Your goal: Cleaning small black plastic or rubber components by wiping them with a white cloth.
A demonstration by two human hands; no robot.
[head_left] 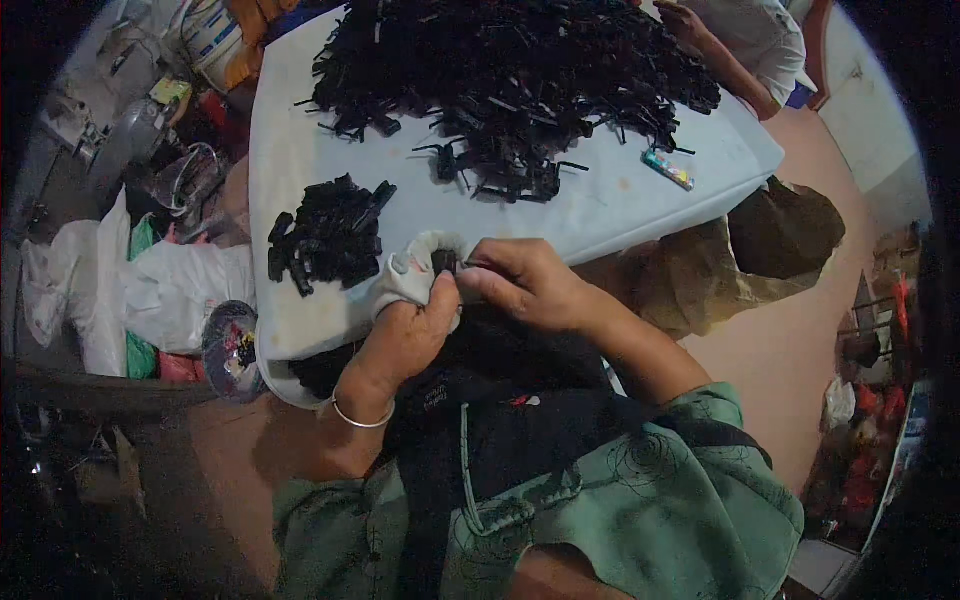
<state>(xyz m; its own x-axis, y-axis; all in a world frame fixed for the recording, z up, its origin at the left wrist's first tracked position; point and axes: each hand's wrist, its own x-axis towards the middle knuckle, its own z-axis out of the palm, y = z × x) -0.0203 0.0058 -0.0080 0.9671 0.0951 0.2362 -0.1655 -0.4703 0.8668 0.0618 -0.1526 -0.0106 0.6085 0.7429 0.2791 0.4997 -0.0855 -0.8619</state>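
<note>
Large heap (pixel 520 80) far back on table (pixel 290 110), smaller pile (pixel 330 232) nearer left; bags (pixel 190 290) left of table, sack (pixel 690 285) at near right

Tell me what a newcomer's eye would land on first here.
Probably the big heap of black parts across the far side of the white table, with a smaller black pile toward its left. Next come the left hand and right hand close together at the table's near edge, with pale cloth about the left one and a small dark piece at its thumb.
</note>
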